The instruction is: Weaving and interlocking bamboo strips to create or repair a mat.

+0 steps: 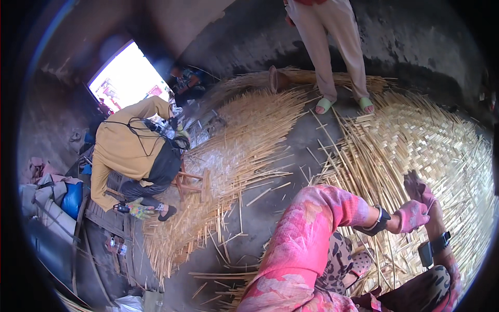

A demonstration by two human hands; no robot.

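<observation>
My left hand (410,216), in a pink glove with a dark device strapped at the wrist, has its fingers closed at the cuff of the glove on my right hand. My right hand (421,190) is raised just beyond it, fingers stretched in a stained pinkish-grey glove, with a black strapped device at that wrist. Both are over a woven straw mat (452,151) with long loose strips (353,151) along its left side. My legs in leopard-print cloth (335,262) show beneath my pink sleeve.
A person in light trousers and green sandals (332,62) stands ahead. A person in mustard (127,143) bends by a wooden stool (189,182) and another mat (244,125). Someone sits by the bright doorway (127,73). Bundles and sacks (52,203) lie left.
</observation>
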